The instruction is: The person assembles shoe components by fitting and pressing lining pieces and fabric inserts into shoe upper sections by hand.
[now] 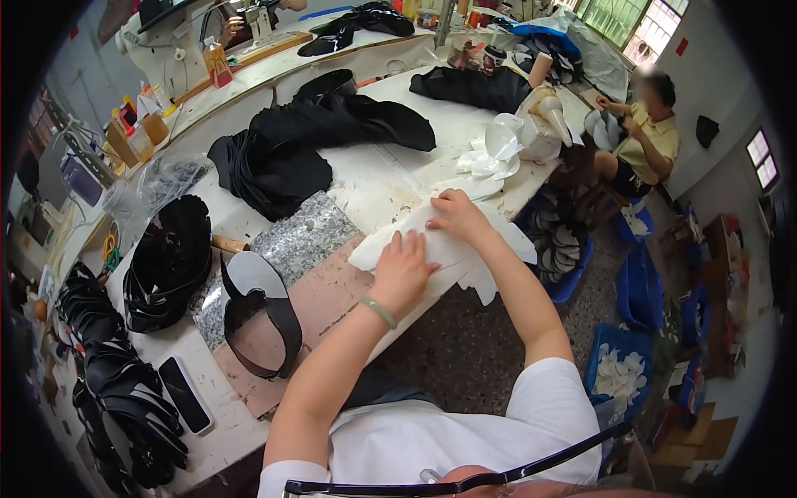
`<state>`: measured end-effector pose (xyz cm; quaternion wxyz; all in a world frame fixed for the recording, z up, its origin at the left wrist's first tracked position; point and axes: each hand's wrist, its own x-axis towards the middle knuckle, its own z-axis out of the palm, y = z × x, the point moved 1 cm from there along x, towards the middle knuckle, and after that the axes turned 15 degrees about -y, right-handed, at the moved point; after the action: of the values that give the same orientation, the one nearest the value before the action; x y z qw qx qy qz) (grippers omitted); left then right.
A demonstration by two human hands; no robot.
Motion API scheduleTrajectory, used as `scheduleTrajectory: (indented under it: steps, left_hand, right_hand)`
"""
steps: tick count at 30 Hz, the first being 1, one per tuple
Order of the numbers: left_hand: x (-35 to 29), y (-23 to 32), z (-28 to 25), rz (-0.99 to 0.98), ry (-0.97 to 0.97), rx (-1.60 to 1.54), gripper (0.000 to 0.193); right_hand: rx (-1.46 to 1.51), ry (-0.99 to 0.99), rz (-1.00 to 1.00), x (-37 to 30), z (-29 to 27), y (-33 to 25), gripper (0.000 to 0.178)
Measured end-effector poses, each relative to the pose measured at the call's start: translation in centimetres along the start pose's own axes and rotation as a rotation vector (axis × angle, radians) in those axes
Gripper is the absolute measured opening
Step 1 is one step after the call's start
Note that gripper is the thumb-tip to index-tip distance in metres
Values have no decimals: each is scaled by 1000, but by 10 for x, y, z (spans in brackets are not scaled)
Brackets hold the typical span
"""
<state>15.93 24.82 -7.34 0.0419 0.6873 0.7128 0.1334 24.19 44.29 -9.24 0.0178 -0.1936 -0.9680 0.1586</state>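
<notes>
Both my hands rest on a spread of white, thin curved pieces (502,236) at the table's front edge; some overhang it. My left hand (403,270), with a pale green bangle on its wrist, lies flat with its fingers apart. My right hand (458,217) is farther right, its thumb and fingers parted and its fingertips touching the white pieces. Neither hand is wrapped round anything. Left of them, a black and light grey shoe upper (290,328) lies partly on a pinkish board (332,299) and partly on a speckled grey stone slab (303,232).
Black material (282,149) is heaped beyond the slab. Stacked black pieces (170,266) and a phone (185,394) lie at left. A white-tipped bottle (550,108) stands beside more white pieces (496,149). Blue bins (639,286) are on the floor; a co-worker (652,137) sits at far right.
</notes>
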Motion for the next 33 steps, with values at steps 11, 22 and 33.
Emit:
scheduleTrajectory:
  steps: [11,22,33]
  left_hand:
    - [9,-14,-9,-55,-244,4,54]
    - [2,-30,5,-64,-228,-219,51]
    - [-236,-40,-161,-388,-165,-7,32]
  right_hand:
    - [274,359,-231,-50,-16,22,18]
    - [1008,942,63,-170,-106,7,12]
    - [1254,363,-511,-125,-27,-136,15]
